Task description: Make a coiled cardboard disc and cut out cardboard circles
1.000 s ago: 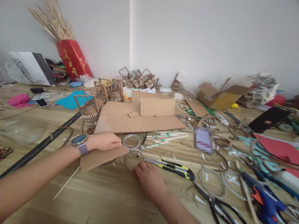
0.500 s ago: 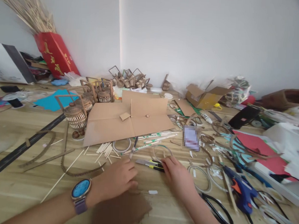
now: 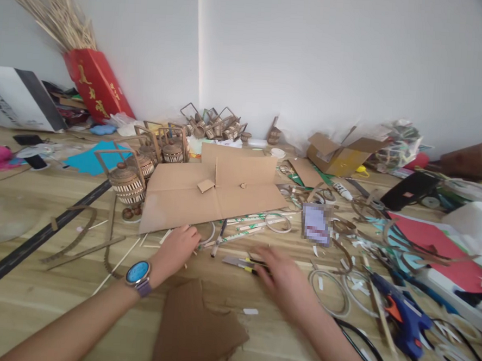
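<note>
My left hand (image 3: 179, 247) rests at the front edge of the folded cardboard (image 3: 182, 204), fingers bent together over thin wooden sticks (image 3: 165, 237). Stick ends poke out beside it; its fingertips are mostly hidden. To the right, my right hand (image 3: 274, 267), slightly blurred, hovers with fingers apart over a yellow-and-black cutting tool (image 3: 239, 264). That tool's grey blade points left, and the hand covers part of its handle. Between the hands lies a slim pen-like tool (image 3: 219, 239). Beyond the right hand is a pale ring (image 3: 278, 222). A torn cardboard piece (image 3: 195, 330) lies nearest me.
Lidded woven baskets (image 3: 128, 184) stand at the left, with small baskets (image 3: 215, 125) behind. On the right are a blue glue gun (image 3: 410, 316), pale coils (image 3: 330, 292), a black cable (image 3: 363, 346) and red paper (image 3: 433, 247). An open carton (image 3: 340, 154) stands at the back.
My left hand has moved forward and left onto the sticks, uncovering the torn cardboard. The pale ring near my right hand now lies farther away, and that hand's fingers have spread. The view has shifted slightly.
</note>
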{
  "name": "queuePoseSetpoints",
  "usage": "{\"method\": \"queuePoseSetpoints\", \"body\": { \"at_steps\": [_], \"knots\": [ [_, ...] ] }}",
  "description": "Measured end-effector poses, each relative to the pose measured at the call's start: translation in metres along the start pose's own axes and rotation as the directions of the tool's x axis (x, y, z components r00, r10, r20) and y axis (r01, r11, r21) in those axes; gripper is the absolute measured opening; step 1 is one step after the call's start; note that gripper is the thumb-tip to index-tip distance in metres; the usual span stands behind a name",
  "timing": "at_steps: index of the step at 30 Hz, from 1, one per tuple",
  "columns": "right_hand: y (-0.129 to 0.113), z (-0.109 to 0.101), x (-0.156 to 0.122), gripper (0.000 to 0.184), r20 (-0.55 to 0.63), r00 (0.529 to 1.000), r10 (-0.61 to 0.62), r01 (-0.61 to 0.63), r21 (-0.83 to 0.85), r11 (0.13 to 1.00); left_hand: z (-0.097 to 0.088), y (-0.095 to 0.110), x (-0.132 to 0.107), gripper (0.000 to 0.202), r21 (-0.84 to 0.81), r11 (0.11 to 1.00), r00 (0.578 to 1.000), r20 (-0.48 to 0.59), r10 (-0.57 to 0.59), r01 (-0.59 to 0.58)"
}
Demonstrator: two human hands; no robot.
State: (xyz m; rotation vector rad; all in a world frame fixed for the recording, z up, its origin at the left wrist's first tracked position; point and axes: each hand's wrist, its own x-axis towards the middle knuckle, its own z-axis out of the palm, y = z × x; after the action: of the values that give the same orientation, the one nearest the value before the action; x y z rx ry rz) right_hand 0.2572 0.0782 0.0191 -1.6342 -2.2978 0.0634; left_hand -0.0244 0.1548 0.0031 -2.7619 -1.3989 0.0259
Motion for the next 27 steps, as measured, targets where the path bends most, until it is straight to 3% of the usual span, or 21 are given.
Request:
{"method": "queuePoseSetpoints", "body": {
  "at_steps": [2, 3, 5, 7, 12, 17, 20, 23, 27],
  "knots": [
    [-0.03, 0.004, -0.017, 0.02, 0.094, 0.989, -0.11, 0.105, 0.061, 0.993, -0.003, -0.003, 0.003, 0.02, -0.017, 0.999, 1.0, 0.001, 0.027, -0.027],
    [-0.044, 0.006, -0.025, 0.024, 0.143, 0.975, -0.171, 0.157, 0.108, 0.982, -0.004, -0.004, 0.004, 0.02, -0.026, 0.999, 0.999, 0.003, 0.038, -0.038],
    [-0.065, 0.01, -0.039, 0.047, 0.26, 0.915, -0.31, 0.257, 0.216, 0.942, -0.009, -0.005, 0.006, 0.02, -0.045, 0.998, 0.999, 0.003, 0.05, -0.049],
    [-0.078, 0.015, -0.048, 0.062, 0.32, 0.879, -0.354, 0.289, 0.233, 0.928, -0.016, -0.005, 0.007, 0.021, -0.068, 0.997, 0.999, -0.001, 0.047, -0.047],
    [-0.083, 0.022, -0.058, 0.051, 0.309, 0.909, -0.278, 0.226, 0.193, 0.955, -0.046, -0.003, -0.004, 0.018, -0.16, 0.986, 0.999, 0.031, 0.045, -0.04],
    [-0.066, 0.022, -0.072, 0.044, 0.211, 0.958, -0.193, 0.156, 0.178, 0.971, -0.07, 0.019, -0.046, 0.017, -0.225, 0.971, 0.996, 0.024, 0.089, -0.081],
    [-0.053, 0.026, -0.079, 0.039, 0.156, 0.979, -0.132, 0.108, 0.156, 0.982, -0.058, 0.049, -0.08, 0.018, -0.156, 0.966, 0.977, -0.083, 0.195, -0.206],
    [-0.045, 0.03, -0.083, 0.039, 0.145, 0.982, -0.123, 0.101, 0.148, 0.984, -0.029, 0.079, -0.105, 0.012, -0.081, 0.947, 0.951, -0.031, 0.308, -0.31],
    [-0.045, 0.03, -0.086, 0.047, 0.146, 0.982, -0.118, 0.095, 0.151, 0.984, 0.009, 0.095, -0.121, 0.019, -0.108, 0.966, 0.967, -0.123, 0.223, -0.236]
  ]
}}
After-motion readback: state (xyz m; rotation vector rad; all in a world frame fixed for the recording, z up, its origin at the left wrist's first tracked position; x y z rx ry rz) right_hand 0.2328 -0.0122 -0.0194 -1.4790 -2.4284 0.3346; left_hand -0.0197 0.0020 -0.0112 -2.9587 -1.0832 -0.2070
